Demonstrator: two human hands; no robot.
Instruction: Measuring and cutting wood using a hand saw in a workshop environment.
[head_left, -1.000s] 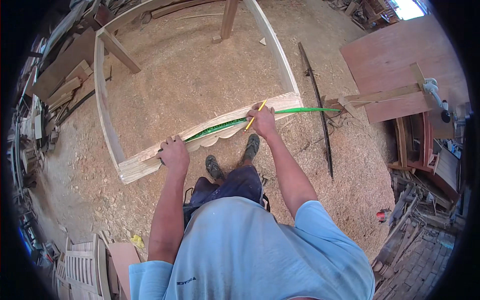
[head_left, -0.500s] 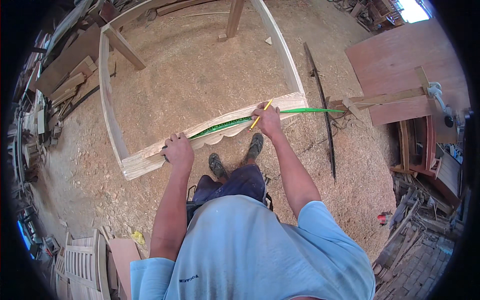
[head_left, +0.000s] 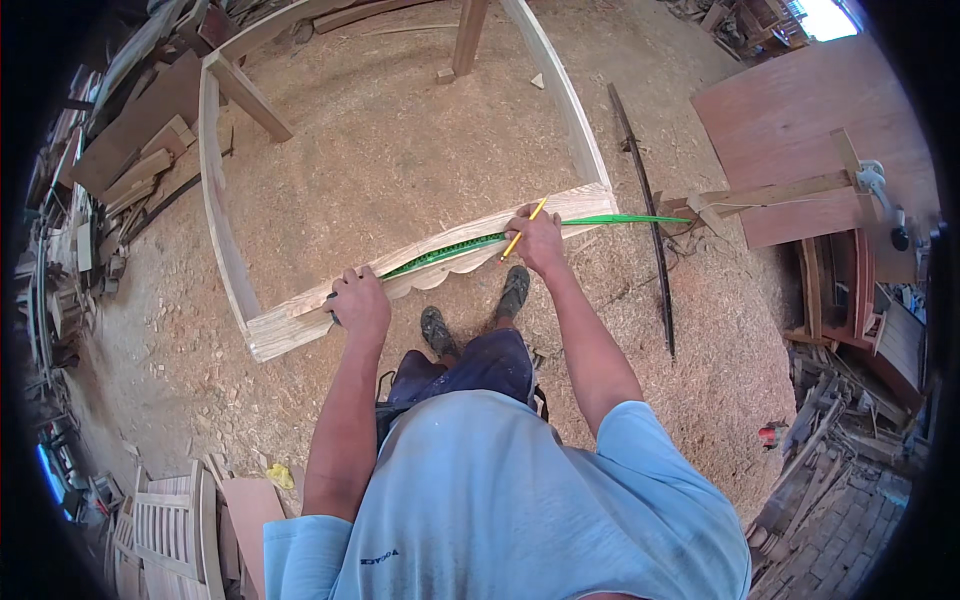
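Green strip (head_left: 470, 243): long axis left-to-right along our frame rail (head_left: 300, 315), left hand (head_left: 358, 305) clamping its near end, right hand (head_left: 538, 240) pinching pencil (head_left: 523, 229) mid-length.

One wooden frame (head_left: 400, 262) lies at the centre, with one green flexible strip (head_left: 470, 243) along its 6 o'clock rail. One yellow pencil (head_left: 525, 229) sits in one of two hands: right hand (head_left: 540, 243), left hand (head_left: 360, 305). Two shoes (head_left: 438, 330) show below. One dark bar (head_left: 645, 215) lies at 2 o'clock.
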